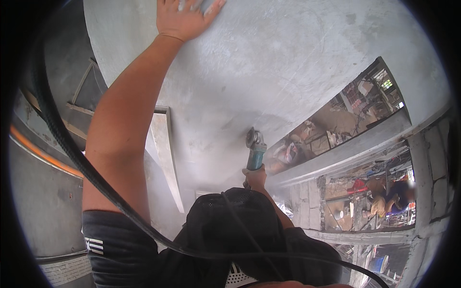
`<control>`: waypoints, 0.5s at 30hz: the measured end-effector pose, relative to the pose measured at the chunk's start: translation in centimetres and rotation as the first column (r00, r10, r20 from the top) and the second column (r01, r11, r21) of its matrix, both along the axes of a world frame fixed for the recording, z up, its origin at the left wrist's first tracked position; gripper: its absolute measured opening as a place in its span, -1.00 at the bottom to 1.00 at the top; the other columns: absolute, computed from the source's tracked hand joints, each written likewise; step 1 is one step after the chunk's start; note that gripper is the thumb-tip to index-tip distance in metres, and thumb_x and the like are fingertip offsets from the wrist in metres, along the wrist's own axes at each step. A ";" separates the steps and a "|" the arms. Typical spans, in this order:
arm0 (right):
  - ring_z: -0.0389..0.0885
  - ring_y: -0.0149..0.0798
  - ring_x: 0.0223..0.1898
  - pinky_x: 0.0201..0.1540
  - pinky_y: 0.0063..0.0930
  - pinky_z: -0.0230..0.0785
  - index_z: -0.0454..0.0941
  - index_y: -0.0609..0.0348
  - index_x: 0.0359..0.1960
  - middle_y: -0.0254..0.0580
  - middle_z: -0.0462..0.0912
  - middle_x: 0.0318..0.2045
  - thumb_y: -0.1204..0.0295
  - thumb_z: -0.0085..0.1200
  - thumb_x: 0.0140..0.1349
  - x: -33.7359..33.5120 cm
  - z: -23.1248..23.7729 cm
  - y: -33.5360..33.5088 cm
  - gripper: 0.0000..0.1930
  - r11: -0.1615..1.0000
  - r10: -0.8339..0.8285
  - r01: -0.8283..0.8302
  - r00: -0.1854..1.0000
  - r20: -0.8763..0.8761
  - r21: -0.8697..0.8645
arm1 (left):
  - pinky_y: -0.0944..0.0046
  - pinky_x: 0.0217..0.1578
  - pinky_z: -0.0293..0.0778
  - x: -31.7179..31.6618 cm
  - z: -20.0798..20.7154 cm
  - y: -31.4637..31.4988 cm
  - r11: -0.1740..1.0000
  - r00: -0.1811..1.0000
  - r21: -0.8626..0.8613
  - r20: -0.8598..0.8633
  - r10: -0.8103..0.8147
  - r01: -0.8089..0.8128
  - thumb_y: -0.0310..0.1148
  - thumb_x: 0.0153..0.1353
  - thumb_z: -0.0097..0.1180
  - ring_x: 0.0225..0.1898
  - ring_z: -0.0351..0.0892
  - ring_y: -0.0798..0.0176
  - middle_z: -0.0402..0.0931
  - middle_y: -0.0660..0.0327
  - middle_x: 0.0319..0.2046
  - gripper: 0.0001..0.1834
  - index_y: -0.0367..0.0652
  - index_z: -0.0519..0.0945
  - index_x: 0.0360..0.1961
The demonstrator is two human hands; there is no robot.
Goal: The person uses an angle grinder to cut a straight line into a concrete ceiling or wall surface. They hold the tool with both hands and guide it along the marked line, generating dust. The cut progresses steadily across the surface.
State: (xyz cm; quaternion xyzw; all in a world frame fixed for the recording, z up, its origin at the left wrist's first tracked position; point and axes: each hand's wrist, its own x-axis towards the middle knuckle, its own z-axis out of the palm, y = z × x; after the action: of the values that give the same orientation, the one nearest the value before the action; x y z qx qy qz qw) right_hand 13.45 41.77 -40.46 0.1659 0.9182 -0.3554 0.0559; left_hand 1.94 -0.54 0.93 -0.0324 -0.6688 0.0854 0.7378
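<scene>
My left arm reaches up along a smooth grey plastered surface (225, 72). On it my left hand (185, 18) lies flat and holds nothing, its fingers apart and partly cut off by the upper edge. Lower down, my right hand (255, 176) is wrapped round the teal body of an angle grinder (257, 156). The grinder's metal head and round disc (250, 138) point upward, close to the plaster. Whether the disc touches it I cannot tell. Pale haze hangs about the tool, and a darker smudge marks the surface just above it.
A thick black cable (91, 175) loops across my left arm and body. Beside the grinder, a long opening (336, 115) in the plaster shows rubble and clutter. A person (396, 197) is beyond a block-framed opening at right. An orange hose (43, 152) runs at far left.
</scene>
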 end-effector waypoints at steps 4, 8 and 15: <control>0.84 0.19 0.10 0.23 0.02 0.66 0.49 0.20 0.32 0.20 0.82 0.04 0.18 0.55 -0.01 0.6 0.8 0.5 -0.17 0.999 0.015 -0.016 1.000 -0.018 -0.047 | -0.37 0.61 0.04 0.0 -0.2 -0.2 1.000 1.000 0.005 0.009 -0.004 0.004 0.09 0.40 0.30 0.72 0.09 -0.23 0.18 -0.03 0.71 -0.26 0.05 0.58 0.53; 0.84 0.18 0.10 0.23 0.02 0.65 0.49 0.23 0.32 0.20 0.83 0.03 0.17 0.55 0.00 1.3 1.5 1.0 -0.16 0.999 0.020 -0.022 0.999 -0.047 -0.040 | -0.37 0.62 0.04 0.2 -0.3 -0.3 1.000 1.000 0.018 0.015 -0.018 0.018 0.07 0.40 0.30 0.72 0.08 -0.23 0.18 -0.05 0.71 -0.26 0.04 0.57 0.53; 0.85 0.19 0.07 0.21 0.02 0.66 0.48 0.27 0.29 0.20 0.83 0.01 0.17 0.54 0.00 1.1 2.4 1.0 -0.18 0.995 0.019 -0.022 0.999 -0.040 -0.097 | -0.36 0.63 0.01 0.3 -0.1 -0.2 1.000 1.000 -0.008 0.002 -0.004 0.004 0.07 0.40 0.29 0.72 0.06 -0.23 0.17 -0.05 0.71 -0.25 0.02 0.56 0.54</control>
State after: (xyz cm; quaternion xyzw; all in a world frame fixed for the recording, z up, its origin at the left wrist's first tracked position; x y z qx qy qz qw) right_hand 14.55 42.80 -38.02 0.1466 0.9023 -0.4023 0.0497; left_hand 2.20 -0.73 0.88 -0.0366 -0.6692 0.0864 0.7371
